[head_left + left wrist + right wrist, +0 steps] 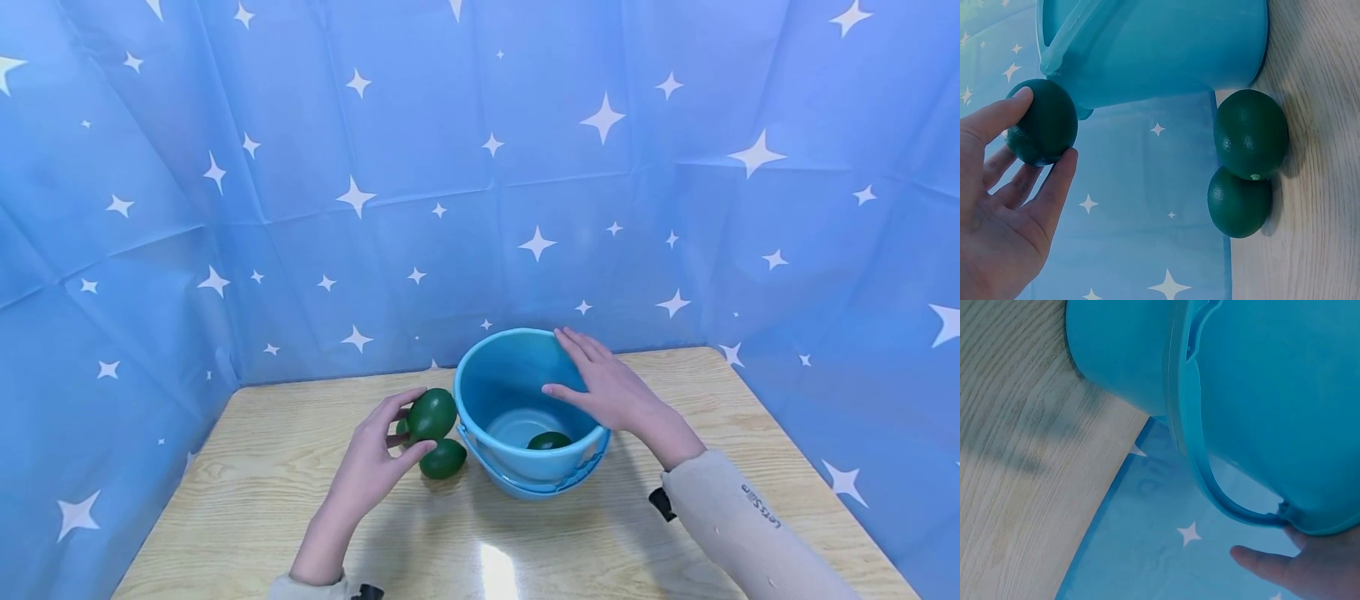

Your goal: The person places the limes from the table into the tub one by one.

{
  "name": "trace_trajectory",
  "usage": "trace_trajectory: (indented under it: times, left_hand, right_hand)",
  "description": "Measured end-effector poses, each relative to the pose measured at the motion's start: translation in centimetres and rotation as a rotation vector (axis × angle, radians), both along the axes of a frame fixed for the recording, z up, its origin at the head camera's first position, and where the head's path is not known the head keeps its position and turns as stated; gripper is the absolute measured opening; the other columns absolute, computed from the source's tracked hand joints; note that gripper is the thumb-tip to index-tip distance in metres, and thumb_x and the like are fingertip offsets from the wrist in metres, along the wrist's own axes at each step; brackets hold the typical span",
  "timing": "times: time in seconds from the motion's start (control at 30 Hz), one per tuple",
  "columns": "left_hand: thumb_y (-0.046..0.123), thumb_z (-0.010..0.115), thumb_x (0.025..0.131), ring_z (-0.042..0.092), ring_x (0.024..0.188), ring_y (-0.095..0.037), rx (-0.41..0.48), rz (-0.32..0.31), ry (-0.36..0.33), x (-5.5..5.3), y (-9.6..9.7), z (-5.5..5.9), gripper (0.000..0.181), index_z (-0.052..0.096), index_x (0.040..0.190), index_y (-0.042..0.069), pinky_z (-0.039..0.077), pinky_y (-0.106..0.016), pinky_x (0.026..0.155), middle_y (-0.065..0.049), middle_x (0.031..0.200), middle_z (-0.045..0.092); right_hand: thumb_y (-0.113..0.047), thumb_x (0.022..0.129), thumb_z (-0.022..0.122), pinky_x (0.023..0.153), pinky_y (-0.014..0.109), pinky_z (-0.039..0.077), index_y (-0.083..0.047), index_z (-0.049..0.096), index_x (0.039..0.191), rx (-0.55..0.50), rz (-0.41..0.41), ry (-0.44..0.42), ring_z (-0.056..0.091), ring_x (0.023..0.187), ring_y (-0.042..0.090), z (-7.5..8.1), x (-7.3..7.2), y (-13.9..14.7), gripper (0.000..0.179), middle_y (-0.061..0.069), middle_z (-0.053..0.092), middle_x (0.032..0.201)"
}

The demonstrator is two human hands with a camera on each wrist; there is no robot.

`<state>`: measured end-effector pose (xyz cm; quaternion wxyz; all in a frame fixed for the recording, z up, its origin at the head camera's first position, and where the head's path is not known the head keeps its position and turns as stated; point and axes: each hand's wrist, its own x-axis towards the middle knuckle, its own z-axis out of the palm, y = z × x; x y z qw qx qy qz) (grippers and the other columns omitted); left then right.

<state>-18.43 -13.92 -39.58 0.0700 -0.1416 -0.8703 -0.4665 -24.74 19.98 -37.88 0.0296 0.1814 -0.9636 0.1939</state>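
My left hand (375,450) pinches a dark green oval fruit (432,414) between thumb and fingertips, just left of the bucket's rim. In the left wrist view the held fruit (1044,122) is raised off the table, while a larger-looking fruit (1250,134) and another fruit (1239,202) lie touching on the wood. The light-blue bucket (480,433) stands tilted toward the viewer in the head view, with one green fruit (550,441) inside it. My right hand (611,392) is at the bucket's right rim, fingers extended; its exact contact is partly hidden.
The bucket's blue handle (1210,481) hangs down along its side. The wooden table (285,467) ends at a blue curtain (420,250) with white stars, which rises behind it and along both sides.
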Motion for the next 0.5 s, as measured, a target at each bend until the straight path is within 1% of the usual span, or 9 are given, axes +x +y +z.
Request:
trace_trajectory:
  times: [0.13, 0.33, 0.5]
  left_hand:
    - [0.01, 0.08, 0.084, 0.061, 0.119, -0.024, 0.002, -0.006, 0.008, 0.0, 0.07, 0.17, 0.066, 0.052, 0.142, 0.02, 0.062, -0.032, 0.087, -0.001, 0.137, 0.058]
    - [0.011, 0.081, 0.084, 0.061, 0.12, -0.024, -0.002, -0.008, 0.013, 0.0, 0.12, 0.41, 0.066, 0.052, 0.142, 0.024, 0.062, -0.033, 0.087, 0.0, 0.138, 0.058]
    - [0.012, 0.081, 0.083, 0.061, 0.12, -0.024, -0.011, -0.007, 0.022, -0.06, 0.31, 0.58, 0.066, 0.052, 0.141, 0.024, 0.062, -0.034, 0.087, 0.0, 0.137, 0.058]
  right_hand:
    - [-0.061, 0.096, 0.053, 0.117, 0.069, 0.026, -0.014, 0.015, 0.161, -0.002, -0.001, -0.002, 0.018, 0.152, 0.045, 0.06, 0.02, -0.02, 0.088, 0.015, 0.017, 0.167]
    - [-0.061, 0.096, 0.053, 0.117, 0.069, 0.027, -0.014, 0.016, 0.161, -0.001, 0.0, -0.001, 0.018, 0.152, 0.045, 0.1, 0.03, -0.05, 0.088, 0.015, 0.017, 0.167]
    - [-0.061, 0.096, 0.052, 0.117, 0.069, 0.027, -0.014, 0.015, 0.161, -0.002, 0.001, -0.002, 0.018, 0.152, 0.044, 0.07, 0.04, -0.04, 0.088, 0.015, 0.017, 0.167]
